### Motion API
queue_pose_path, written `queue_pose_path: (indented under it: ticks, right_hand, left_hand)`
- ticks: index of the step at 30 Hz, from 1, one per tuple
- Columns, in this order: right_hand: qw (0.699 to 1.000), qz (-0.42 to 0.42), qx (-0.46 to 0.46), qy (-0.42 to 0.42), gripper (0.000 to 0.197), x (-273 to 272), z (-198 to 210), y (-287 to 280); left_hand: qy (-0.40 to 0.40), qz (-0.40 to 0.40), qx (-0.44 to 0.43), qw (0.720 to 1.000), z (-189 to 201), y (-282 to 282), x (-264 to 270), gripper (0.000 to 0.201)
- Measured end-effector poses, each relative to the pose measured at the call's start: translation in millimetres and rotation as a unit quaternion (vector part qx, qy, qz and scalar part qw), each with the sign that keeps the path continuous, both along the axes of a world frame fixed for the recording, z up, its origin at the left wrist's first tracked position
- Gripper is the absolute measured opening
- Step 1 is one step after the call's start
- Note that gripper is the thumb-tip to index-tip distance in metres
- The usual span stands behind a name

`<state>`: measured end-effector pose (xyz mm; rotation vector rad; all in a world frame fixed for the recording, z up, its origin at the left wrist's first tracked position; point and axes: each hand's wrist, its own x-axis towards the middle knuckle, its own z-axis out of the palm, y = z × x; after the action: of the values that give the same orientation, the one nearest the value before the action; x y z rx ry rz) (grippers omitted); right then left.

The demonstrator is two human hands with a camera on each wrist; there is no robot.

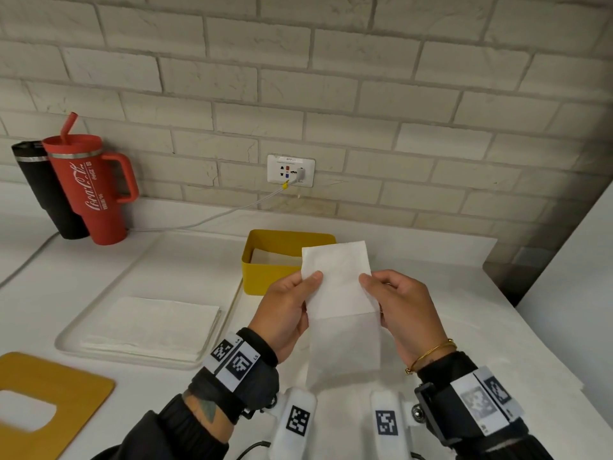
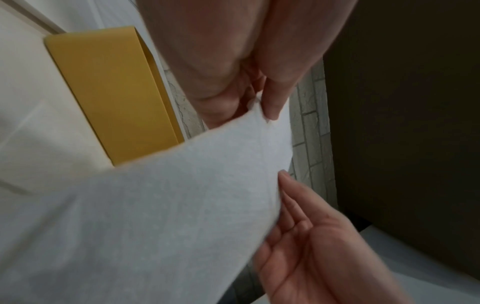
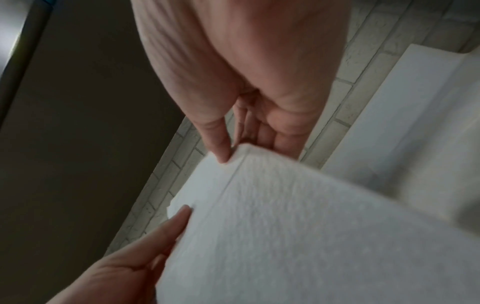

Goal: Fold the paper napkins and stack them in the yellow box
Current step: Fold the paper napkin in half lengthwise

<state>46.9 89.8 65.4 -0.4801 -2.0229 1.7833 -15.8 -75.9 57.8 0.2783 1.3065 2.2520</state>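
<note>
A person holds one white paper napkin (image 1: pixel 338 293) in the air above a white worktop (image 1: pixel 447 310), seen from a head camera looking down. The left hand (image 1: pixel 285 313) pinches the napkin's left edge between thumb and fingers; the right hand (image 1: pixel 404 310) pinches the right edge the same way. Both grips are pressed together on the paper, which the wrist views confirm. The napkin hangs as a tall narrow strip, and a horizontal line crosses it just below the two grips; whether that line is a crease or a layer edge cannot be told.

Just beyond the grips, partly hidden behind the napkin's upper half, stands the yellow box (image 1: pixel 265 277). White paper lies inside it, so at least one folded napkin appears to be stacked already; how many cannot be told.

To the left of the left grip, a pile of napkins (image 1: pixel 152 327) lies on a pale tray (image 1: pixel 99 287). That pile looks thick, so by this judgement much of the task remains: this napkin is probably mid-fold and not yet in the box.

Further left of the grips stand a red tumbler (image 1: pixel 96 190) and a black tumbler (image 1: pixel 43 187) against the brick wall.
</note>
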Motion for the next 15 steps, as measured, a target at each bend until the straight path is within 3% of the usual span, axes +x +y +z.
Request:
queue_pose_path:
  ticks: [1,5,8,15]
  right_hand:
    - [1.0,0.006,0.0,0.001,0.011,1,-2,1]
    - [0.995,0.091,-0.014,-0.037,0.062,8,-8,7]
    - [0.981,0.174,-0.066,-0.059,0.05,14,-10,4]
    - [0.982,0.16,-0.09,-0.037,0.026,16,-14,-3]
  left_hand:
    - [0.002,0.007,-0.002,1.0,1,-1,-1,0.027]
    - [0.019,0.01,-0.009,1.0,9,-5,-5,0.026]
    - [0.03,-0.004,-0.004,1.0,16,-5,-7,0.029]
    - [0.04,-0.054,-0.04,0.997,12,-2,-3,0.039]
